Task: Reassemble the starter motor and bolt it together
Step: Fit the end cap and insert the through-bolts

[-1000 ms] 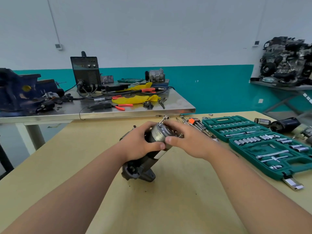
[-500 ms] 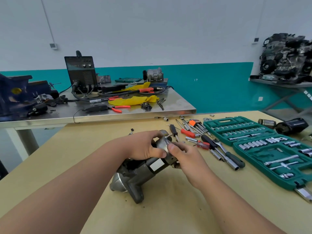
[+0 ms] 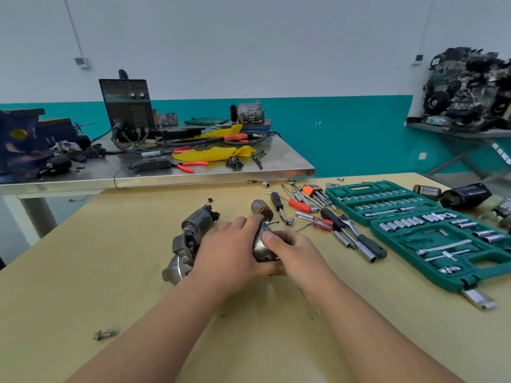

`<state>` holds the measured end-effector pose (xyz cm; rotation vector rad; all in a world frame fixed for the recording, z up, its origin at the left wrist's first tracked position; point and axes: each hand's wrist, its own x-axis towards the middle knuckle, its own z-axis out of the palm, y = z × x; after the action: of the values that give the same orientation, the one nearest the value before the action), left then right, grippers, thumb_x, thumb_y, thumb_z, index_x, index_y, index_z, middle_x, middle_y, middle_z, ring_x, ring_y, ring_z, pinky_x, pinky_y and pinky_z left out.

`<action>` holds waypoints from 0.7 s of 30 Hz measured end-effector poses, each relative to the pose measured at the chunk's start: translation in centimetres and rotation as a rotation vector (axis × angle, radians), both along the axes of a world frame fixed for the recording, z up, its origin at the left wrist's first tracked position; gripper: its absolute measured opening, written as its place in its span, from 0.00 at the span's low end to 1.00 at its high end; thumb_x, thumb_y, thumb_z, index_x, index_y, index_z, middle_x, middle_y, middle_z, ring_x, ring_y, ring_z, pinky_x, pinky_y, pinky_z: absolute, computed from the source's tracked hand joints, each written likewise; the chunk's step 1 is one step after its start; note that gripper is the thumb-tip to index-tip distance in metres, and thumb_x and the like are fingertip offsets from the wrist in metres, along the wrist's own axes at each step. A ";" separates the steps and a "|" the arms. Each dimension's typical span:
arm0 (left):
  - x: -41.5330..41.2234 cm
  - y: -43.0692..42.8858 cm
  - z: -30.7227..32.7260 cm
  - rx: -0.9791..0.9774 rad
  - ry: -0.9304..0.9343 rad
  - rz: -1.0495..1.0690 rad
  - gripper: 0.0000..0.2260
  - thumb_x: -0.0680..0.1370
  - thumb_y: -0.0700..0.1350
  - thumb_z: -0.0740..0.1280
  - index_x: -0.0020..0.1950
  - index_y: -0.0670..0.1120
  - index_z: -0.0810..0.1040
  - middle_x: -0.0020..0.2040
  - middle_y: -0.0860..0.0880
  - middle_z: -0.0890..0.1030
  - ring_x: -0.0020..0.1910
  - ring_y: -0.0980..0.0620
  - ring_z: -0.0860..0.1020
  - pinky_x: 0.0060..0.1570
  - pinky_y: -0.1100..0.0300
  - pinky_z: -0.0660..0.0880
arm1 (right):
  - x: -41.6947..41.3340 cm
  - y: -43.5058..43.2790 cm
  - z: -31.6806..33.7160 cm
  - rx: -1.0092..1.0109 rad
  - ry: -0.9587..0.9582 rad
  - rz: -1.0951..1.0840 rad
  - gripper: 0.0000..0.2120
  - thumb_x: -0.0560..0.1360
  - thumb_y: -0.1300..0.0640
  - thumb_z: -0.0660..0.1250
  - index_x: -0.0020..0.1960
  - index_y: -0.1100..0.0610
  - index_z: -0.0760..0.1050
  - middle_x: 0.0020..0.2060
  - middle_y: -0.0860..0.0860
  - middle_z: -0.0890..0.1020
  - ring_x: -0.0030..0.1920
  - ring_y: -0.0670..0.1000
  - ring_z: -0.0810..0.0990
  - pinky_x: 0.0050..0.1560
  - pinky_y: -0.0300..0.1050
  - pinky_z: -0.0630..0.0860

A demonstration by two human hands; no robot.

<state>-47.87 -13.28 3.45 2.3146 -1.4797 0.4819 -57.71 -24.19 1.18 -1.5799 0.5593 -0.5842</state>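
The starter motor (image 3: 190,239) lies on the tan table (image 3: 110,272), its grey nose housing pointing left and its solenoid on the far side. My left hand (image 3: 232,250) grips the motor's cylindrical metal body (image 3: 261,248) from the left. My right hand (image 3: 293,250) holds the same body from the right, thumb on top. A copper-wound armature end (image 3: 261,207) with a small bolt (image 3: 272,222) shows just beyond my fingers. A loose bolt (image 3: 105,334) lies on the table at the near left.
Screwdrivers, a ratchet (image 3: 356,233) and hex keys lie right of the motor. An open green socket set (image 3: 431,230) fills the right side. A second motor body (image 3: 467,194) lies at the far right. A steel bench (image 3: 166,172) with a welder stands behind.
The motor has come down from a tilted, raised hold onto the table and lies flat. Both hands moved down with it and still hold its body.
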 end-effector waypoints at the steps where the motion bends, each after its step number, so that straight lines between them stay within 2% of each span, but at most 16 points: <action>1: 0.1 0.0 -0.2 0.020 -0.024 -0.001 0.42 0.64 0.75 0.58 0.73 0.55 0.65 0.61 0.56 0.77 0.58 0.53 0.76 0.55 0.56 0.73 | -0.2 0.0 -0.1 -0.039 0.033 0.019 0.25 0.62 0.37 0.68 0.52 0.51 0.80 0.43 0.48 0.86 0.45 0.49 0.85 0.48 0.53 0.83; 3: 0.3 0.2 -0.6 0.036 -0.061 -0.003 0.39 0.66 0.73 0.62 0.73 0.55 0.66 0.61 0.56 0.78 0.59 0.52 0.76 0.55 0.57 0.73 | -0.6 -0.3 -0.2 -0.172 0.101 0.057 0.21 0.68 0.38 0.66 0.53 0.50 0.81 0.45 0.45 0.85 0.47 0.46 0.83 0.49 0.50 0.81; 5: 0.5 0.5 -0.8 0.046 -0.083 -0.007 0.38 0.66 0.72 0.64 0.72 0.55 0.67 0.60 0.56 0.78 0.58 0.52 0.77 0.55 0.57 0.73 | -1.1 -0.7 -0.2 -0.317 0.177 0.086 0.16 0.74 0.38 0.62 0.53 0.47 0.79 0.45 0.41 0.83 0.48 0.43 0.81 0.46 0.43 0.77; 8: 0.8 1.2 -1.3 0.139 -0.125 0.007 0.39 0.65 0.73 0.64 0.71 0.56 0.66 0.61 0.55 0.77 0.58 0.51 0.76 0.56 0.55 0.70 | -1.9 -2.2 0.1 -0.412 0.284 0.023 0.17 0.77 0.36 0.56 0.47 0.45 0.77 0.42 0.42 0.82 0.44 0.42 0.80 0.43 0.42 0.73; 12: 1.4 1.7 -1.7 0.205 -0.144 0.025 0.40 0.65 0.74 0.63 0.73 0.57 0.62 0.63 0.55 0.75 0.60 0.51 0.74 0.58 0.54 0.68 | -2.7 -5.5 -0.1 -0.483 0.349 -0.168 0.11 0.79 0.46 0.60 0.44 0.49 0.78 0.40 0.48 0.82 0.41 0.50 0.82 0.39 0.43 0.75; 14: 1.5 1.8 -1.8 0.205 -0.143 0.017 0.40 0.65 0.74 0.63 0.73 0.57 0.62 0.63 0.56 0.75 0.60 0.51 0.74 0.58 0.54 0.68 | -2.7 -6.9 -0.4 -0.522 0.351 -0.255 0.10 0.79 0.50 0.62 0.42 0.50 0.78 0.39 0.49 0.82 0.39 0.51 0.80 0.37 0.43 0.73; 16: 1.4 1.8 -2.0 0.211 -0.149 0.009 0.40 0.65 0.74 0.63 0.73 0.57 0.62 0.64 0.56 0.75 0.61 0.51 0.74 0.59 0.54 0.67 | -2.3 -7.9 -0.8 -0.605 0.391 -0.313 0.08 0.80 0.52 0.62 0.48 0.51 0.79 0.41 0.46 0.82 0.38 0.47 0.77 0.37 0.42 0.71; 18: 1.5 1.9 -2.0 0.211 -0.153 0.005 0.40 0.66 0.74 0.63 0.73 0.57 0.62 0.64 0.55 0.74 0.61 0.50 0.74 0.59 0.53 0.67 | -1.9 -8.7 -1.1 -0.733 0.483 -0.318 0.09 0.80 0.53 0.61 0.55 0.51 0.79 0.45 0.46 0.82 0.39 0.44 0.76 0.38 0.42 0.71; 19: 1.5 1.9 -2.0 0.214 -0.156 0.006 0.40 0.66 0.74 0.63 0.73 0.57 0.62 0.64 0.55 0.74 0.61 0.50 0.73 0.59 0.53 0.67 | -1.7 -9.1 -1.1 -0.812 0.543 -0.305 0.10 0.80 0.53 0.60 0.55 0.50 0.78 0.46 0.47 0.82 0.40 0.44 0.76 0.39 0.43 0.72; 21: 1.5 2.0 -2.1 0.224 -0.168 0.008 0.41 0.66 0.74 0.63 0.73 0.56 0.61 0.65 0.55 0.74 0.62 0.50 0.73 0.59 0.53 0.66 | -1.8 -10.0 -1.0 -1.001 0.661 -0.303 0.10 0.79 0.52 0.59 0.57 0.49 0.77 0.51 0.48 0.81 0.46 0.46 0.77 0.45 0.45 0.76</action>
<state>-46.33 -11.29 1.40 2.5049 -1.6793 0.5499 -59.51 -34.15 0.18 -2.7025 1.1166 -0.5943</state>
